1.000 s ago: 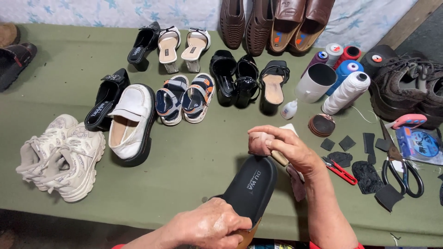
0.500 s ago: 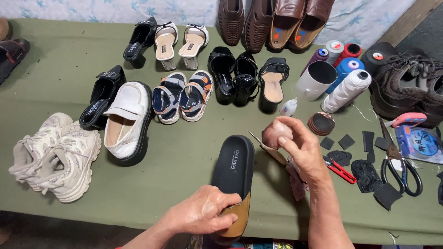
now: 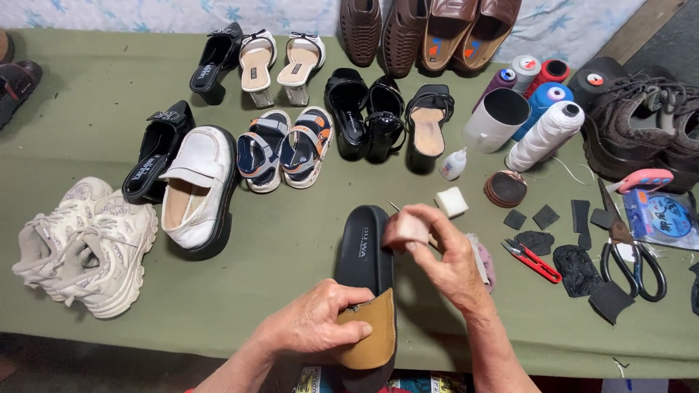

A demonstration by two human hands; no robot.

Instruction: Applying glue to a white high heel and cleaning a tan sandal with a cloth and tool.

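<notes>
My left hand (image 3: 320,326) grips the heel end of a black shoe sole (image 3: 364,255) with a tan leather heel patch (image 3: 368,336), holding it flat above the green table (image 3: 291,255). Beside the sole's toe end, my right hand (image 3: 437,251) pinches a small pale pink pad (image 3: 411,227) and a thin tool whose tip pokes out above the fingers. A white foam cube (image 3: 451,201) lies just beyond that hand.
Many shoes fill the table: white sneakers (image 3: 87,240), a white loafer (image 3: 196,185), sandals (image 3: 284,145), black heels (image 3: 364,116), brown shoes (image 3: 429,25). Thread spools (image 3: 542,131), a white cup (image 3: 496,120), red snips (image 3: 531,260), scissors (image 3: 630,240) and black patches (image 3: 575,269) lie right.
The sole has turned from slanting right to pointing straight away and sits further forward. My right hand with the pad has dropped down beside the sole's toe.
</notes>
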